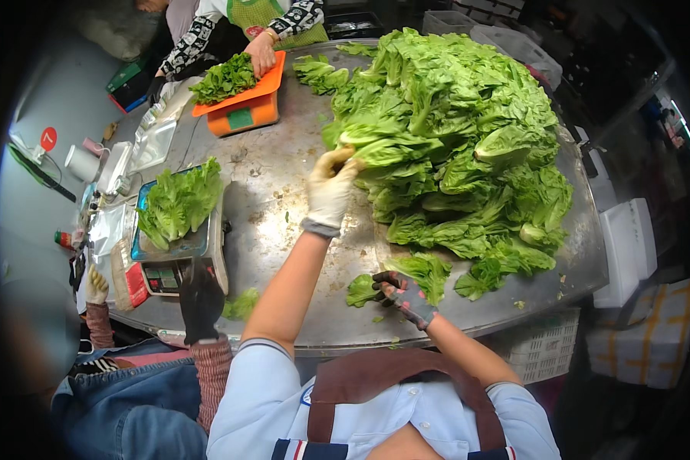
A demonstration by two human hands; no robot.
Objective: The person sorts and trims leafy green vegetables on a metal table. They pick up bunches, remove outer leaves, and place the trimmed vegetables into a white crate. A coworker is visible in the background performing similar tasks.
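My left hand, in a whitish glove with a grey cuff, reaches to the near-left side of a large heap of green leaf lettuce. Its thumb and fingertips close on the stem end of a lettuce head at the edge of the heap. Lower down, near the table's front edge, my right hand wears a dark patterned glove. Curled fingers there pinch a small loose lettuce leaf. Right behind that hand lies another piece of lettuce, partly covered by it.
On the metal table, a digital scale carries lettuce at left; a co-worker's black-gloved hand is beside it. Another person's hand touches greens on an orange scale. A white crate stands below right.
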